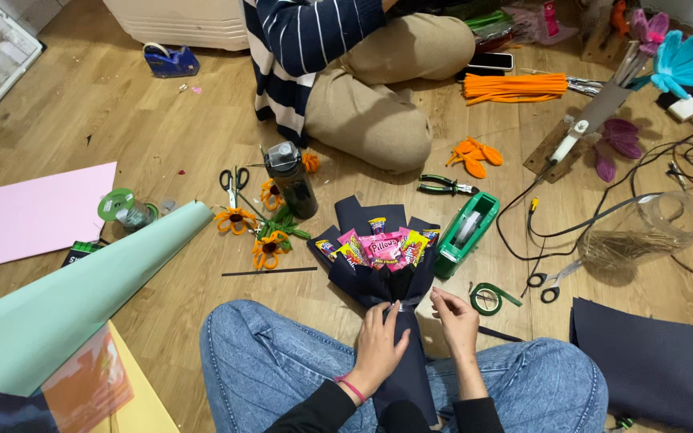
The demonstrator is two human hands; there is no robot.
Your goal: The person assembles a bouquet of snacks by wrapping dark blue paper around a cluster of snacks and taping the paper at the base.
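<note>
While the left hand [378,341] presses flat on the dark-paper candy bouquet [382,277] lying between the knees, the right hand [456,319] pinches its waist; just right of the bouquet sits a green tape dispenser [465,232]; loosened pressure could let the wrap spring open.

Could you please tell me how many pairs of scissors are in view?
2: black scissors left of the bottle; another pair right of the tape roll. Clutter could hide more.
</note>
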